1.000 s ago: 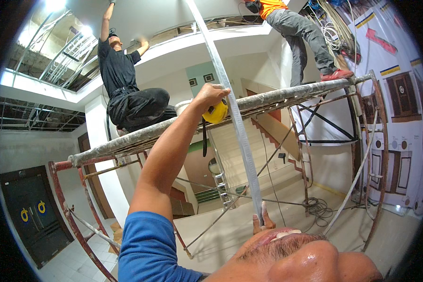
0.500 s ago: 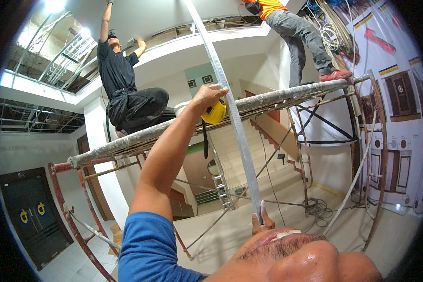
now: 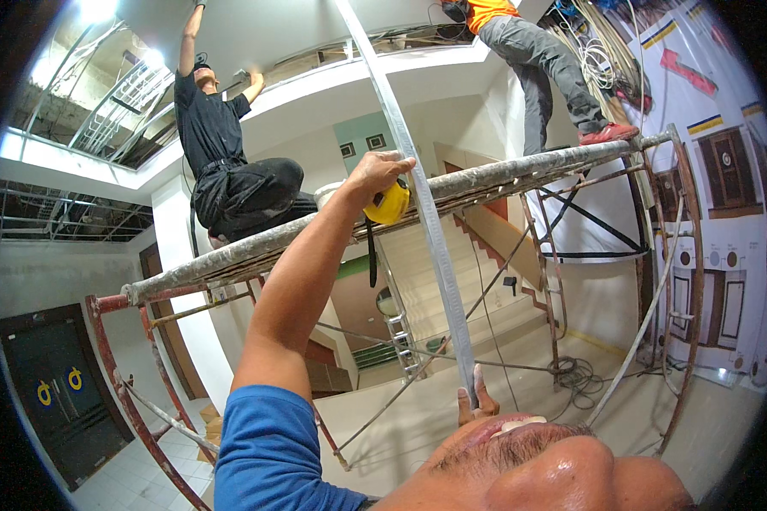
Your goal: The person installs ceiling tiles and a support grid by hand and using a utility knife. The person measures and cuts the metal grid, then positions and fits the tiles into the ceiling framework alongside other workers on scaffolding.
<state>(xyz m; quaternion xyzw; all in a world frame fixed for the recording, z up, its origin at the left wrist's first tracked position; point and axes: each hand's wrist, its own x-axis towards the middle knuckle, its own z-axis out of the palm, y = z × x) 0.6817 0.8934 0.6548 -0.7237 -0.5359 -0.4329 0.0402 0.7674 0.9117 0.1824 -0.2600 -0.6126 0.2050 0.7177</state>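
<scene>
A long, thin metal channel (image 3: 439, 247) rises steeply from low in the view toward the ceiling, leaning to the upper left. My left hand (image 3: 382, 173), arm raised in a blue sleeve, is closed with its fingertips on the channel's edge. That same hand also holds a yellow tape measure (image 3: 389, 204) with a black strap hanging down, pressed beside the channel. Lower down, my right hand (image 3: 477, 400) grips the channel's bottom end, with the thumb and fingers on either side of it. The palm and forearm of this hand are mostly hidden.
A scaffold plank (image 3: 230, 255) on rusty red frames crosses ahead. A person in black (image 3: 217, 162) kneels on it, arms up to the ceiling panel (image 3: 273, 30); another in grey trousers (image 3: 545, 72) stands at right. Behind are stairs (image 3: 435, 281), a ladder (image 3: 402, 341) and coiled cable (image 3: 578, 379).
Both people on the scaffold shift very slightly. My hands, the tape measure and the channel stay almost in the same place.
</scene>
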